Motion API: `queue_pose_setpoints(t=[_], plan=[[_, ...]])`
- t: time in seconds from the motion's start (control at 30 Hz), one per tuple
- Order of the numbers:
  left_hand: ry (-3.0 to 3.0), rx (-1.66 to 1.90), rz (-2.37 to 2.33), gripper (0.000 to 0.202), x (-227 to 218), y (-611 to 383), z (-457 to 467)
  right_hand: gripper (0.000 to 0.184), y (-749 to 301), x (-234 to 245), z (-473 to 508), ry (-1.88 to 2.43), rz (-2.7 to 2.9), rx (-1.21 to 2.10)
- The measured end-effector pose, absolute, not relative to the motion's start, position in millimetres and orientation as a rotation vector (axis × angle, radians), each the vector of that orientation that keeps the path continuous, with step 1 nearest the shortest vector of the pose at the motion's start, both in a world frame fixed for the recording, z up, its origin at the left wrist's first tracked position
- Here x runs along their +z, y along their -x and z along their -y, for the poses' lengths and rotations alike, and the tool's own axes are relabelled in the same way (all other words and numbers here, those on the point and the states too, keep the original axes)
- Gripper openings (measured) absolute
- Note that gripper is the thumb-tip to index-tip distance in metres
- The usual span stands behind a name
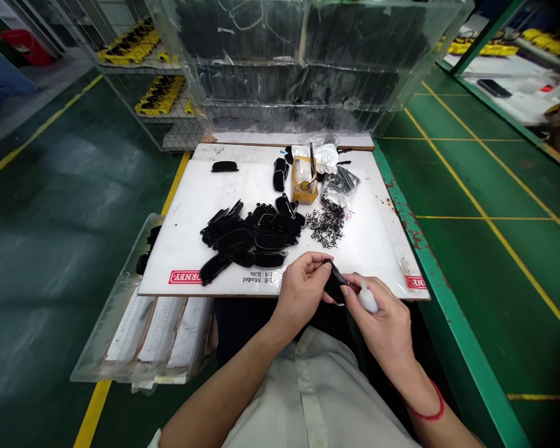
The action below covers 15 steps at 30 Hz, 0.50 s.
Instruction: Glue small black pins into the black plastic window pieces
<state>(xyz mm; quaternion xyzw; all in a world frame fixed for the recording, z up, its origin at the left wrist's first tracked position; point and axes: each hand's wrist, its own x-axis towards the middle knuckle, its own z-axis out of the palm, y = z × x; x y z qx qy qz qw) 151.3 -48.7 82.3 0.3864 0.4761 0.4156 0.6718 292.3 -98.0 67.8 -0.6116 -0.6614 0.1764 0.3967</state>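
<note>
Near the table's front edge, my left hand (303,285) pinches one end of a flat black plastic part (335,283). My right hand (382,317) grips the other end between thumb and fingers. A small white bottle with a pointed nozzle (368,300) is also tucked in my right hand. Beyond my hands lies a heap of similar black oblong parts (236,239). To its right, many tiny black pieces (327,223) are scattered in a loose pile.
A yellow box (305,180) holding bottles stands behind the tiny pieces, beside a clear plastic bag (343,185). One black part (224,167) lies apart at the back left. Left below the table is a clear bin (91,354) with papers. A plastic-covered rack (280,81) stands behind.
</note>
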Motion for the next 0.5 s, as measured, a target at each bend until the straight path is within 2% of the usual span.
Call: queue_pose_setpoints(t=[0.5], plan=[[-0.833,0.979,-1.138,0.016,88.2,-156.7,49.8,0.020,-287.5,64.3,100.4,1.462,1.713,0.315]])
